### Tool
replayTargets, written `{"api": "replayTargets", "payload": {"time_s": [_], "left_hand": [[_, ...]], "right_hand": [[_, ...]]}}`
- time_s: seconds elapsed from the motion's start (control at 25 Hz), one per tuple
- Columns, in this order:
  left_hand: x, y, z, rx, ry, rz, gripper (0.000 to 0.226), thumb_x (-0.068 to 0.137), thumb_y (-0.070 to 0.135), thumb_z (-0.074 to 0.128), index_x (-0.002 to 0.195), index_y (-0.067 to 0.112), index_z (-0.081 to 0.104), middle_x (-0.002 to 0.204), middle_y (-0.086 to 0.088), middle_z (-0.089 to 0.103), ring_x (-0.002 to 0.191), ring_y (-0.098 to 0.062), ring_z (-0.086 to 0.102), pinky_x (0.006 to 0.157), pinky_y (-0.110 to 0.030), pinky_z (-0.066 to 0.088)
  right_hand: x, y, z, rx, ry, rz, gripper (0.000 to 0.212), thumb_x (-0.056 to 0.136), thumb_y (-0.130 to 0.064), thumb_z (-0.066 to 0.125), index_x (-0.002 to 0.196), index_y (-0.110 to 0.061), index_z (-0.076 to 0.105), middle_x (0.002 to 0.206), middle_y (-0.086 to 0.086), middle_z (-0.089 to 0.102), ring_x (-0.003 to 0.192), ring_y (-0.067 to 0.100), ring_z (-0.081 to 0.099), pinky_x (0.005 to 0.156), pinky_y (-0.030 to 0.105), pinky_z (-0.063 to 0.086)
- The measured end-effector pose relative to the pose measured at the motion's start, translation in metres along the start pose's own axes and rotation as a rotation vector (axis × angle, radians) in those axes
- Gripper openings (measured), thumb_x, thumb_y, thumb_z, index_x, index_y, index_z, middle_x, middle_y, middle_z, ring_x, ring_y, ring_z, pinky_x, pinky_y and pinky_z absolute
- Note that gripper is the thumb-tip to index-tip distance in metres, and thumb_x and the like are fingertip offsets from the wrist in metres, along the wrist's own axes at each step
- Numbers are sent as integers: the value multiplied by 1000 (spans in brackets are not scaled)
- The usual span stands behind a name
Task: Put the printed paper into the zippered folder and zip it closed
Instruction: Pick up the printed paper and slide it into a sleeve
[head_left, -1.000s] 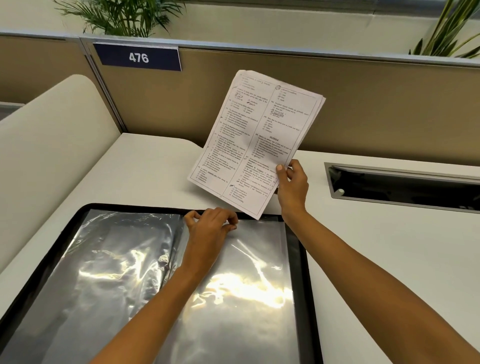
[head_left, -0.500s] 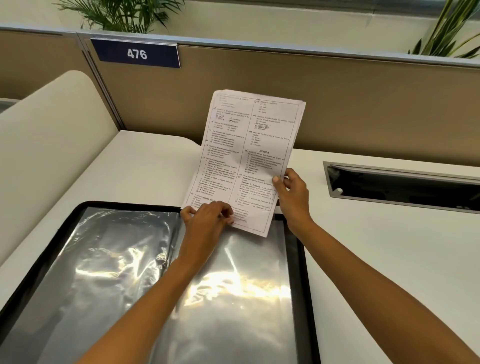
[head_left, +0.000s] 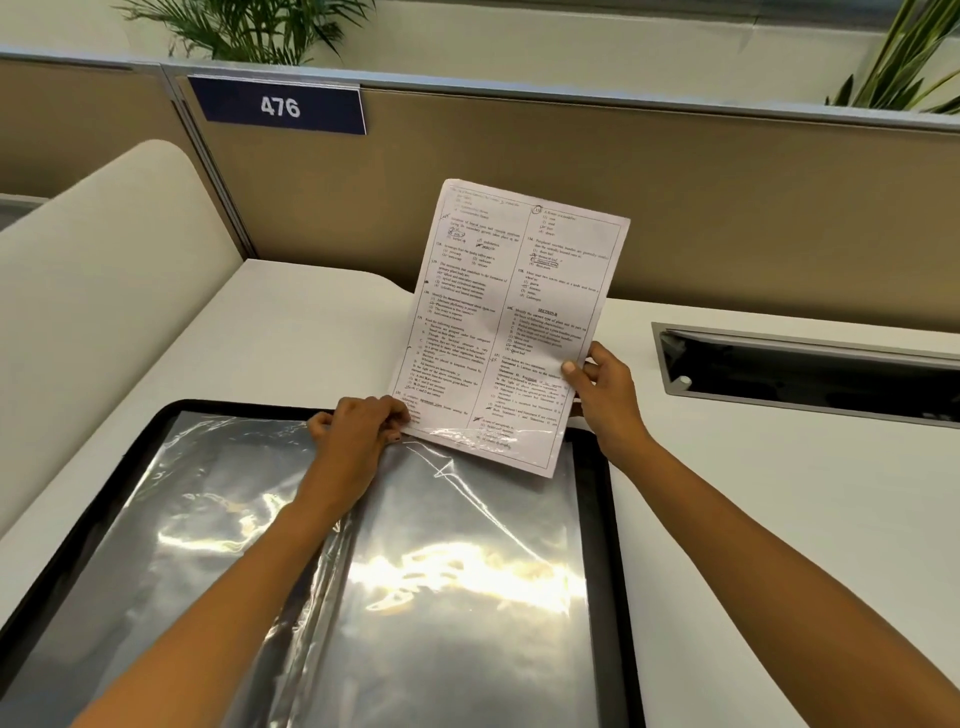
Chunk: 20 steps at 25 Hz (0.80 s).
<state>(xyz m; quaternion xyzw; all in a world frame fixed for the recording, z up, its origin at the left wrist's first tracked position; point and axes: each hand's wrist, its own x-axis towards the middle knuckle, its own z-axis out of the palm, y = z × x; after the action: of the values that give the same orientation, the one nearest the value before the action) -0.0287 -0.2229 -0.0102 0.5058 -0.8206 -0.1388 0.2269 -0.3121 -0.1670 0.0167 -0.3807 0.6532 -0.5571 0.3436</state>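
Note:
The zippered folder (head_left: 618, 545) lies open on the white desk, black-rimmed, with shiny clear plastic sleeves inside. The printed paper (head_left: 511, 322), a white sheet of dense text, stands nearly upright over the folder's far edge. Its bottom strip sits behind the top of the right-hand clear sleeve (head_left: 467, 571). My right hand (head_left: 605, 400) pinches the paper's lower right edge. My left hand (head_left: 358, 436) pinches the sleeve's top edge at the folder's spine, touching the paper's lower left corner.
A tan partition with a blue "476" sign (head_left: 280, 106) stands behind the desk. A recessed cable tray (head_left: 810, 369) is set into the desk at right. A cream curved divider (head_left: 93, 291) rises at left. Plants show above the partition.
The paper has come down and turned upright from its raised, tilted pose; its bottom edge has slid into the sleeve's top. My left hand stayed on the sleeve edge.

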Motion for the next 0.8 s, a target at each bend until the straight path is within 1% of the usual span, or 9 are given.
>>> {"api": "replayTargets", "payload": {"time_s": [0.08, 0.16, 0.24, 0.32, 0.44, 0.52, 0.64, 0.72, 0.8], "left_hand": [[1, -1, 2, -59, -21, 3, 24, 90, 13, 57, 100, 35, 58, 86, 21, 59, 96, -9, 48, 71, -30, 14], [1, -4, 2, -123, -12, -10, 26, 85, 16, 65, 106, 30, 57, 97, 13, 59, 97, -13, 51, 81, -31, 23], [2, -7, 0, -126, 11, -31, 40, 80, 23, 71, 116, 26, 53, 109, 7, 56, 99, -15, 52, 88, -35, 30], [3, -8, -2, -119, -6, -63, 49, 80, 27, 71, 125, 26, 49, 112, 5, 58, 103, -17, 51, 90, -36, 29], [2, -10, 0, -99, -16, -98, 51, 82, 29, 69, 129, 27, 48, 110, 6, 61, 108, -19, 49, 88, -32, 22], [-1, -11, 1, -68, 9, -103, 51, 83, 28, 68, 130, 25, 49, 120, 3, 58, 112, -22, 47, 89, -32, 22], [-5, -5, 0, 51, 50, -87, 51, 85, 28, 66, 132, 24, 47, 133, -1, 50, 119, -24, 44, 95, -38, 26], [-13, 8, -1, 66, 53, -27, 48, 88, 27, 62, 133, 24, 47, 136, -1, 49, 123, -22, 43, 100, -40, 27], [-30, 25, 2, 37, -7, 72, 43, 92, 28, 55, 135, 26, 48, 139, 3, 49, 128, -17, 42, 106, -39, 25]], "right_hand": [[1, 1, -2, -20, -7, -7, 27, 95, -15, 52, 120, -24, 54, 119, 2, 64, 105, 23, 64, 82, 48, 58], [2, 2, -3, -34, -10, -11, 29, 95, -15, 52, 122, -24, 53, 120, 2, 63, 105, 23, 64, 83, 47, 57], [2, 3, -4, -47, -20, -12, 28, 95, -15, 52, 121, -26, 53, 118, 0, 63, 104, 22, 64, 83, 45, 58], [2, 4, -4, -60, -32, -12, 26, 95, -15, 52, 117, -30, 53, 115, 0, 64, 102, 20, 65, 81, 43, 59], [4, 6, -5, -74, -75, 13, 25, 95, -16, 52, 117, -29, 52, 115, 4, 65, 101, 22, 65, 76, 41, 60], [5, 6, -6, -84, -138, 49, 26, 95, -16, 53, 119, -25, 53, 113, 5, 65, 100, 23, 66, 73, 38, 60], [2, 7, -6, -89, -283, 102, 28, 93, -13, 56, 121, -19, 56, 112, 7, 68, 98, 24, 68, 78, 39, 59], [0, 7, -7, -134, -390, 130, 27, 91, -12, 59, 117, -20, 58, 111, 7, 70, 94, 21, 69, 77, 34, 59], [1, 7, -8, -170, -494, 157, 30, 89, -13, 63, 118, -17, 59, 111, 3, 70, 95, 18, 70, 77, 31, 59]]}}
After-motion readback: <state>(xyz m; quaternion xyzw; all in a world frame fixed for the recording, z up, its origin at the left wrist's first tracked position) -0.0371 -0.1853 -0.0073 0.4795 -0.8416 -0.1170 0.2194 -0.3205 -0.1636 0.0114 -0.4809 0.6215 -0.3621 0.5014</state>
